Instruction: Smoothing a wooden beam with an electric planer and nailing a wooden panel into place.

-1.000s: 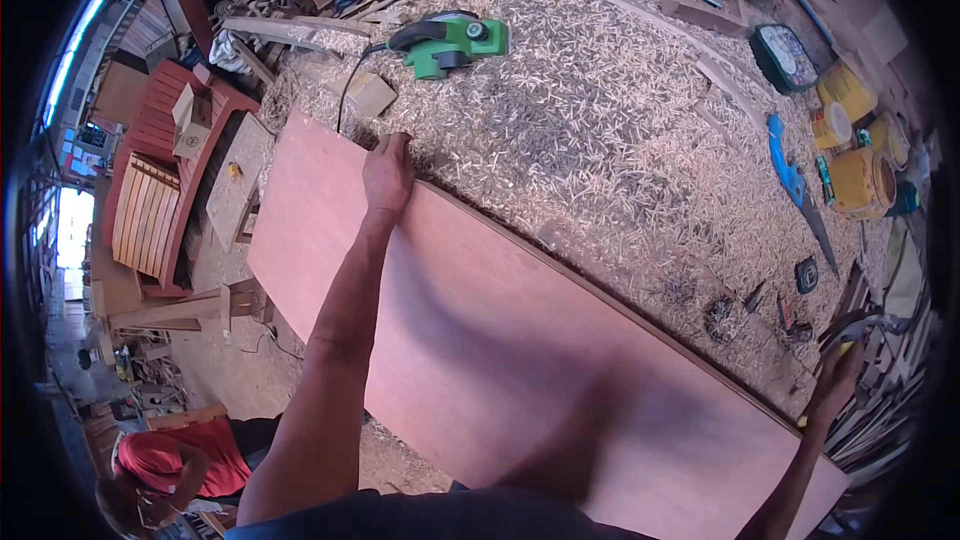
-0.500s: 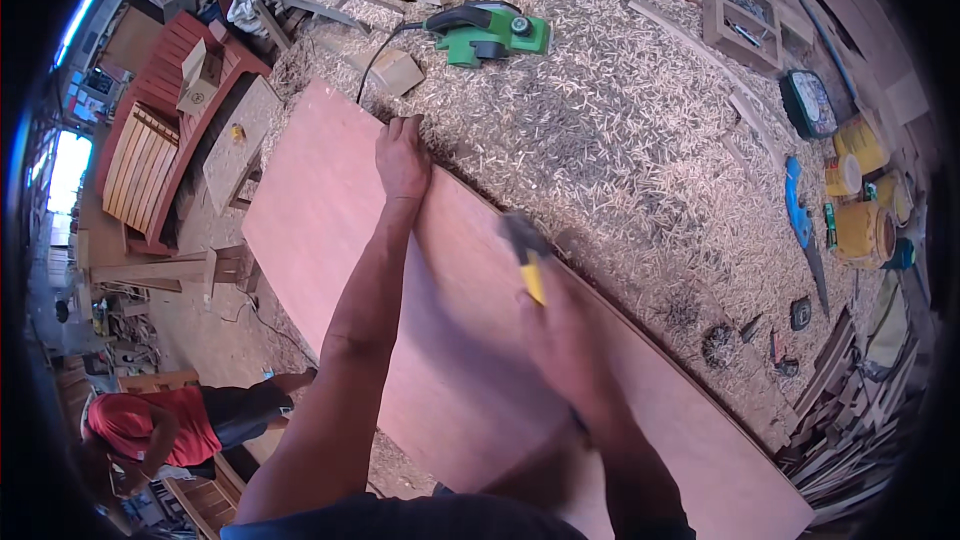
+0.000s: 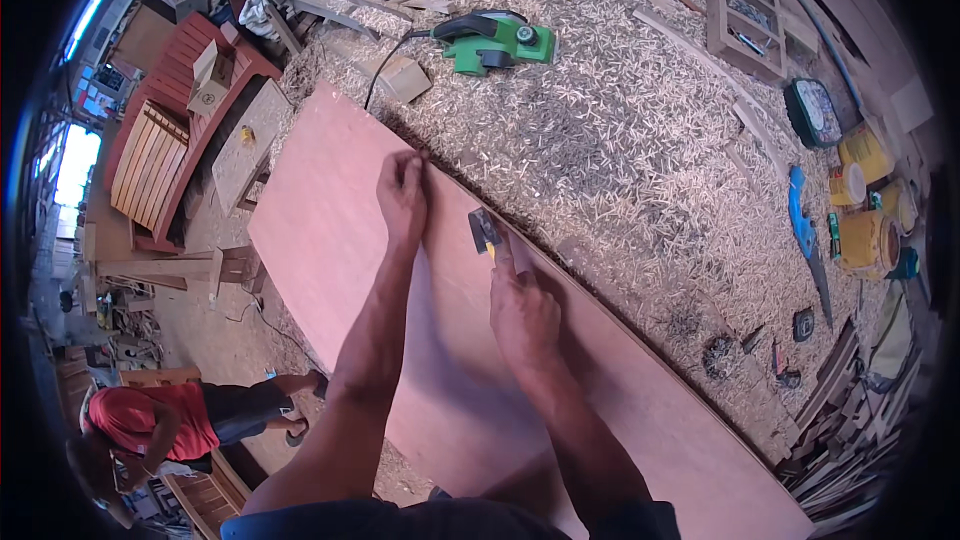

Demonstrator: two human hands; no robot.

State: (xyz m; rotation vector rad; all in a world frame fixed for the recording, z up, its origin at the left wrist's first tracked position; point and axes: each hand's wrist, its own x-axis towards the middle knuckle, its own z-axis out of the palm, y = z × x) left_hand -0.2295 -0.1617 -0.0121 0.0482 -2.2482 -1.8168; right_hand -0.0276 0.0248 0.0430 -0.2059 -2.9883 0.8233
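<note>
A large reddish plywood sheet [image 3: 330, 170] lies slantwise before me, its long far edge running from upper left to lower right. My left hand [image 3: 402, 198] rests by that edge with its fingers curled and pinched together; whatever sits between the fingertips is too small or hidden to make out. In my right hand [image 3: 526, 325] is a hammer [image 3: 484, 230] with a dark head and a yellow handle, its index finger stretched along the handle. The hammer head is over the sheet, to the right of my left hand and apart from it.
Wood shavings [image 3: 620, 160] cover the surface beyond the sheet. A green electric planer [image 3: 492, 42] with a cord stands there, near a wood block [image 3: 400, 78]. At right are a blue-handled saw [image 3: 803, 215] and yellow containers [image 3: 866, 242]. A person in red [image 3: 155, 425] is at lower left.
The hammer, blurred before, has come left toward my left hand and shows sharply. My left hand has drawn slightly back from the sheet's edge, its fingers more curled.
</note>
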